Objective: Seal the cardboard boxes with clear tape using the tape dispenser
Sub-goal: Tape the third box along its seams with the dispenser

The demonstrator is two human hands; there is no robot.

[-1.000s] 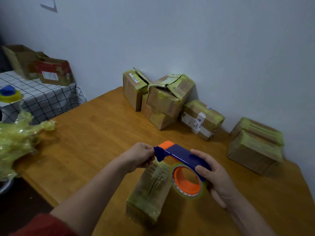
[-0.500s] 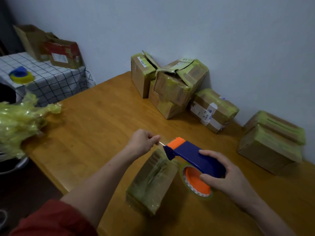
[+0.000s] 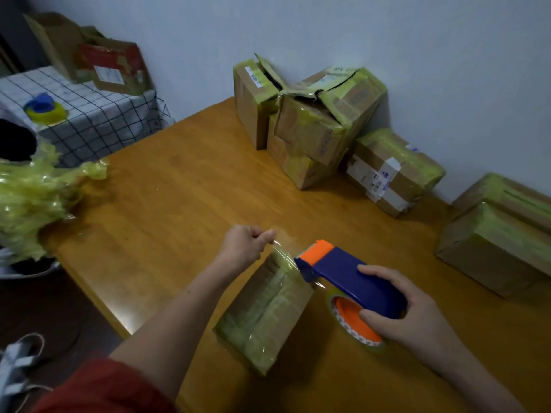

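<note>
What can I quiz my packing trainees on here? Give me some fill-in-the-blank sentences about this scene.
The right hand holds a tape dispenser that is blue and ____.
The left hand pinches clear tape over a box lying on a ____ table.
The sleeve on the left arm is ____.
Missing words: orange; wooden; red.

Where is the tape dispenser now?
Head view, lower right of centre: the right hand grips the tape dispenser, its orange nose beside the far end of the nearest cardboard box. The left hand pinches its tape end.
</note>
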